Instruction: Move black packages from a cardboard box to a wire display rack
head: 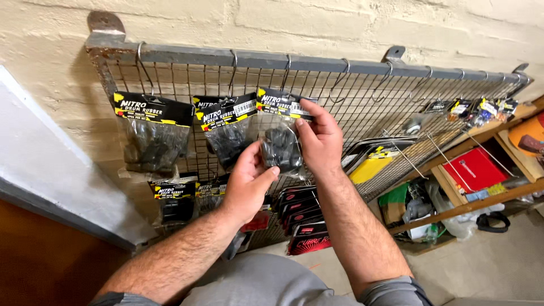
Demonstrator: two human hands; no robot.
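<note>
red box [475,168]: partly behind wire rack [362,96] | far packets [481,107]: too small to tell

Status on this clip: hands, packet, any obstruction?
Left hand cups clear packet from below. Right hand pinches its black header card. Neighbouring packet hangs close alongside.

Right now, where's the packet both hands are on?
In the head view, the clear packet of black rubber parts hangs centre-frame on the wire grid rack, between the left hand and right hand, right of two similar packets.
</note>
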